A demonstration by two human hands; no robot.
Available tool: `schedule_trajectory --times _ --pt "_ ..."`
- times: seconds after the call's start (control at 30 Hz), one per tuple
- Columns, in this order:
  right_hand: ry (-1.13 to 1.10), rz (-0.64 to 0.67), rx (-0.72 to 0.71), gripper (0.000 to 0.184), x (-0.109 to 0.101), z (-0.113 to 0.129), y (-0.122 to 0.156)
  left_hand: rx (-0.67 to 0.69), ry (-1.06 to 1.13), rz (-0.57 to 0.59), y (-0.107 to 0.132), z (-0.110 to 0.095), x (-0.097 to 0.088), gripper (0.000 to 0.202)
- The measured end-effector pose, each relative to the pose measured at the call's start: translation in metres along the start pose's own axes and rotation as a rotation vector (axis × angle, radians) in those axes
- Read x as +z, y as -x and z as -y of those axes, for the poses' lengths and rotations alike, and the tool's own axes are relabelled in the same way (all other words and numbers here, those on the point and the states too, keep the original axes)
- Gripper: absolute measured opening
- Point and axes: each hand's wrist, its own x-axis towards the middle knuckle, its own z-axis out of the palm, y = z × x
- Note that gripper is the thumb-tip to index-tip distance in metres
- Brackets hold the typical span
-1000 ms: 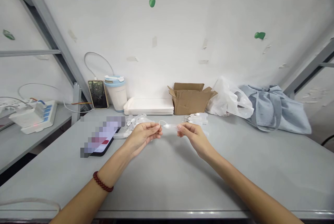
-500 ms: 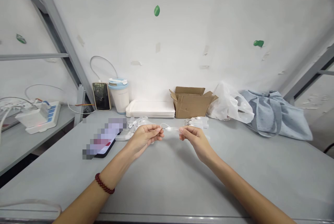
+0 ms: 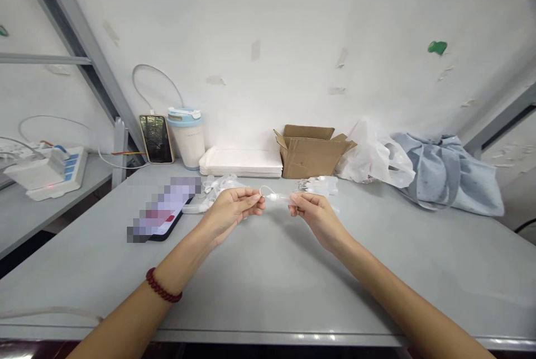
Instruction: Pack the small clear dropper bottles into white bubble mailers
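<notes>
Head view: small plastic piece (image 3: 273, 197) held above the counter (image 3: 259, 275), left hand (image 3: 235, 207) pinched on its white loop (image 3: 267, 187), right hand (image 3: 312, 212) pinched on its clear end (image 3: 285, 198). Probably light and slick, with a stiff body and pliant loop; best held by fingertips at both ends. Relative to the preceding frame, the loop arches higher; both pinches persist.

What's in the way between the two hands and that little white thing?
Nothing I can see. The left hand pinches the little white thing at its loop end, and the right hand pinches its clear end. The small piles and cardboard box sit behind, out of the way.
</notes>
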Motion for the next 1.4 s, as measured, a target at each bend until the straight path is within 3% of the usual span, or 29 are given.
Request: schedule_trajectory --times 0.3,0.5,0.6,1.13,1.4 --pt "0.099 -0.018 -0.017 0.034 0.000 -0.001 0.001 0.027 -0.090 -0.017 0.002 -0.002 0.002 0.017" --pt "0.313 -0.127 -0.072 0.033 0.003 0.002 0.004 0.191 -0.417 -0.209 0.005 0.000 0.015 0.014" --pt "0.329 -0.116 -0.082 0.033 0.003 0.002 0.006 0.269 -0.481 -0.241 0.007 0.004 0.021 0.013" --pt "0.376 -0.109 -0.063 0.028 0.001 0.004 0.008 0.291 -0.531 -0.203 0.005 0.018 0.025 0.012" --pt "0.384 -0.154 -0.113 0.029 -0.002 0.007 0.007 0.297 -0.494 -0.143 0.007 0.016 0.030 0.025"
